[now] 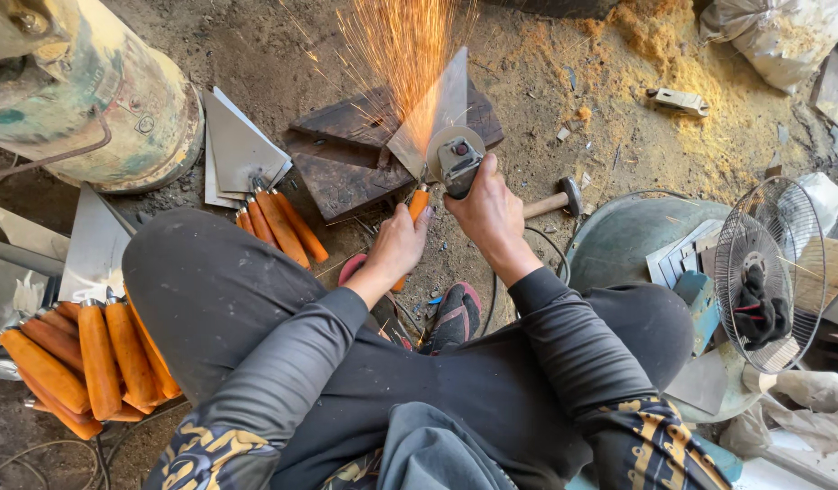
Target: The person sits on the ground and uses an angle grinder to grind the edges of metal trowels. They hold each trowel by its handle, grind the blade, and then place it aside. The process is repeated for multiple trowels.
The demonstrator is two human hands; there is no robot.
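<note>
Dirt floor (256,54); trowel (442,109) beyond fingers (417,227).

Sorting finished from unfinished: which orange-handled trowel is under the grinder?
The orange-handled trowel in the left hand, blade on the dark wooden block, sparks flying; others lie in piles.

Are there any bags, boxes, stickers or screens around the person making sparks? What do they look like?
Sack: top right corner, on the sawdust; lumpy, whitish-grey, crumpled.
Flat pale sheets: right of the person's right knee, beside the fan; a grey-white stack, too unclear to call a package.
No stickers, signs or screens can be seen.
</note>
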